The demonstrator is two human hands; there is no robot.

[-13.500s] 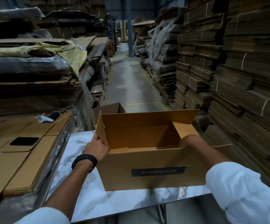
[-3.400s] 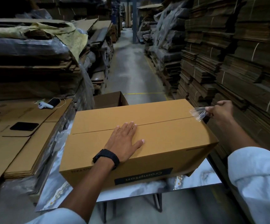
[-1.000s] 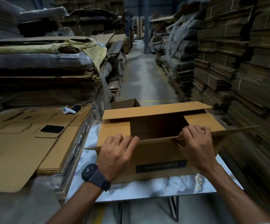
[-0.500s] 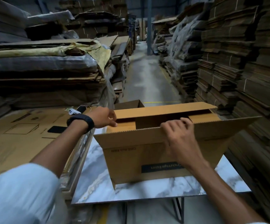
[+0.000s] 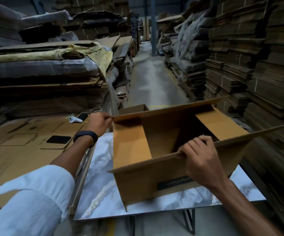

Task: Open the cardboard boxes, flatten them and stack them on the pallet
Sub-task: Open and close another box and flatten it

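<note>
Box (image 5: 155,183) long flaps now spread wide; left hand (image 5: 99,124) shifted to far flap corner

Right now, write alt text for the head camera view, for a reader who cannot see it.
A person holds an open cardboard box on a marble-patterned table, the left hand pinching the far flap's corner and the right hand gripping the near flap's edge. A flattened cardboard stack lies to the left, in an aisle of stacked cardboard.

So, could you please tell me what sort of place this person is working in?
Most likely a cardboard warehouse or recycling depot: tall stacks of flattened cardboard line both sides of a concrete aisle, and an opened cardboard box sits on a marble-patterned table.
</note>
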